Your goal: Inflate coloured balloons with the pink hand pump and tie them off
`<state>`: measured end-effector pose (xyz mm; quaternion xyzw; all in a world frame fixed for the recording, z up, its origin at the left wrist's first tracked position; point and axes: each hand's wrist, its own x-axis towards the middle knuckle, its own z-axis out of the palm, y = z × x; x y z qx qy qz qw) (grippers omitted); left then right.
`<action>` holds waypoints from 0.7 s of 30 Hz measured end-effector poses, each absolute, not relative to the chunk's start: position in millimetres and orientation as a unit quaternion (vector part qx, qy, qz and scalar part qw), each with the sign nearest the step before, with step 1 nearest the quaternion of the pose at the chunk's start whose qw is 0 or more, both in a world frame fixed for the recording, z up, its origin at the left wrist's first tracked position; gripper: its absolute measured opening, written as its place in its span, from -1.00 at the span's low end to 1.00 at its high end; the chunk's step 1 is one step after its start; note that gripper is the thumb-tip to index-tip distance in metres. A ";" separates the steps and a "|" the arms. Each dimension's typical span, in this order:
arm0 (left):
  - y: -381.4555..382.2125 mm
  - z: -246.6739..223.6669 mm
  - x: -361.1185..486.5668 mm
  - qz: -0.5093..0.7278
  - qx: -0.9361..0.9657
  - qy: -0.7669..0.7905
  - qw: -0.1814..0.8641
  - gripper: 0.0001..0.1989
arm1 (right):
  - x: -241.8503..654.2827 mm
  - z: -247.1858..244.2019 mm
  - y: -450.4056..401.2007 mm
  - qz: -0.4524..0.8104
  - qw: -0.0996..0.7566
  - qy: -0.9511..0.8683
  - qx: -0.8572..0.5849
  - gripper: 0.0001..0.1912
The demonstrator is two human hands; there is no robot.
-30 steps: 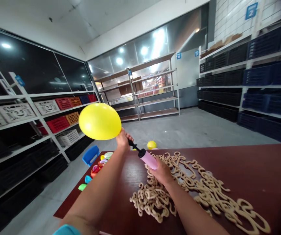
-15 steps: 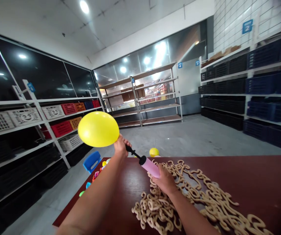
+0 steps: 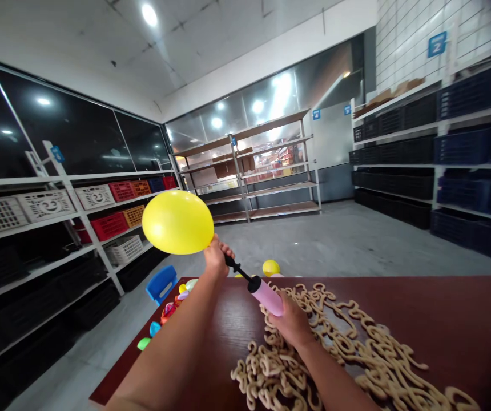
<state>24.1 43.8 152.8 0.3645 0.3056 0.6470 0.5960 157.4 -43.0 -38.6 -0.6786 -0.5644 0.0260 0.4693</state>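
A large inflated yellow balloon (image 3: 178, 222) is at the fingers of my left hand (image 3: 217, 256), which is closed round the black nozzle end of a hand pump. My right hand (image 3: 292, 321) grips the pump's pink barrel (image 3: 269, 298). A black rod shows between the nozzle end and the barrel. The pump slants down to the right above the dark red table (image 3: 455, 314). Beneath and beside my right hand lie many tan, curly, rope-like pieces (image 3: 271, 371). The balloon's neck is hidden by my left fingers.
Small coloured balloons (image 3: 168, 311) lie along the table's left edge by a blue chair (image 3: 161, 283). Beyond the far edge is another yellow balloon (image 3: 270, 268). Shelves with crates (image 3: 111, 226) stand left and right, and a metal rack (image 3: 280, 211) stands at the back.
Both hands, the pump and the large balloon have shifted slightly to the right. The balloon sits a little higher. More small balloons show beside my left forearm.
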 end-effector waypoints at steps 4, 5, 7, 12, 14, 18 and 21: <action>31.9 120.7 54.8 0.629 0.369 0.317 0.607 -0.56 | 159.3 -40.9 -42.4 0.042 0.467 -0.560 -0.683 -0.69; 29.5 115.0 59.1 0.629 0.369 0.314 0.607 -0.56 | 159.5 -41.0 -42.4 0.043 0.466 -0.559 -0.684 -0.69; 26.0 108.7 62.8 0.632 0.370 0.307 0.608 -0.55 | 159.5 -40.3 -42.9 0.041 0.464 -0.559 -0.687 -0.68; 26.6 123.1 44.9 0.629 0.360 0.313 0.613 -0.55 | 157.1 -33.9 -46.2 0.031 0.451 -0.570 -0.686 -0.66; 30.2 138.1 29.9 0.638 0.359 0.308 0.608 -0.55 | 155.8 -30.2 -48.2 0.025 0.453 -0.575 -0.681 -0.65; 39.0 176.5 -3.8 0.665 0.361 0.290 0.586 -0.55 | 153.3 -25.4 -50.8 0.015 0.463 -0.577 -0.673 -0.65; 43.4 200.5 -23.0 0.680 0.372 0.279 0.567 -0.59 | 152.3 -28.1 -48.6 0.014 0.467 -0.577 -0.670 -0.64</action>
